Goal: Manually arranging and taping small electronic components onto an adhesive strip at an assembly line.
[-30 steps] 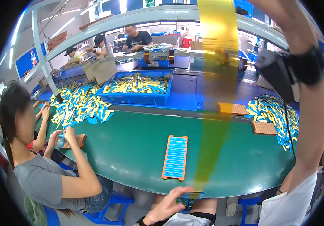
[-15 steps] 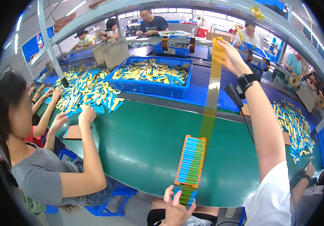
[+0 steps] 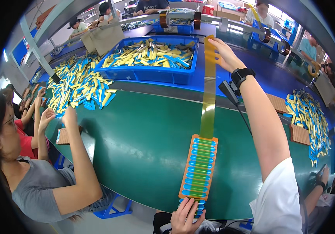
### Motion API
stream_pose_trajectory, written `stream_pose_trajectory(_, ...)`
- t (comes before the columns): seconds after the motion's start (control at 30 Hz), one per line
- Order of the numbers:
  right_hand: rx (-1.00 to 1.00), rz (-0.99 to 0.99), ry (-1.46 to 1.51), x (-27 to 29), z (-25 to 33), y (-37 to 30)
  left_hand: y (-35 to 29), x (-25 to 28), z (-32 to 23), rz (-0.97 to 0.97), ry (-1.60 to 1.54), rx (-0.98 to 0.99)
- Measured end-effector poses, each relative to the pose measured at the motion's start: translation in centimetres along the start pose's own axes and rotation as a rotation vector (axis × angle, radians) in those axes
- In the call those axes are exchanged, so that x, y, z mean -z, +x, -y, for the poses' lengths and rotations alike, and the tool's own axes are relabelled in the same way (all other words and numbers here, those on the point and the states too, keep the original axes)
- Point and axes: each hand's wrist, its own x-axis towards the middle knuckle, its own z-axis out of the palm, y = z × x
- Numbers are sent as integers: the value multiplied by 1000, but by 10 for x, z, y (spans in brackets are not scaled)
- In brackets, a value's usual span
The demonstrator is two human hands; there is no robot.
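My right hand (image 3: 228,56) is raised at the far side, closed on the end of a wide amber tape (image 3: 208,91). The tape runs taut toward me, down over an orange ridged tray (image 3: 215,150). Blue strips (image 3: 197,169) lie crosswise in the tray's slots, with the see-through tape along their middle. Beyond the tray's near end, several taped blue strips (image 3: 201,206) stick out at the table edge. My left hand (image 3: 186,218) grips these, fingers pressed together on top; its thumb side is partly hidden.
A blue bin (image 3: 144,76) of yellow and blue strips stands behind the green table (image 3: 136,132). Loose strip piles (image 3: 80,85) lie left and right (image 3: 309,124). Tape rolls (image 3: 163,20) hang on a rail. A co-worker (image 3: 54,183) handles strips beside a tray on my left.
The tape has shifted left, from the tray's right side to the middle of the strips. My left fingers have closed down onto the near strips. The view has tilted downward.
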Motion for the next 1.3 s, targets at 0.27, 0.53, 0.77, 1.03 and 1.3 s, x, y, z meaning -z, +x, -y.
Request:
stream_pose_trajectory(0.27, -56, 71, 10, -5, -24, 13, -6, 14, -8, -9, 139, -63)
stream_pose_trajectory(0.53, -91, -36, -42, 1, -35, 10, -6, 12, -6, 10, 151, -55)
stream_pose_trajectory(0.77, -56, 11, 29, 2, -36, 3, -4, 14, -8, 35, 238, -73)
stream_pose_trajectory(1.03, 39, 87, 120, 9, -39, -8, 0, 13, -11, 62, 297, -81)
stream_pose_trajectory(1.3, 84, 58, 159, 12, -33, -8, 4, 13, -10, 76, 355, -101)
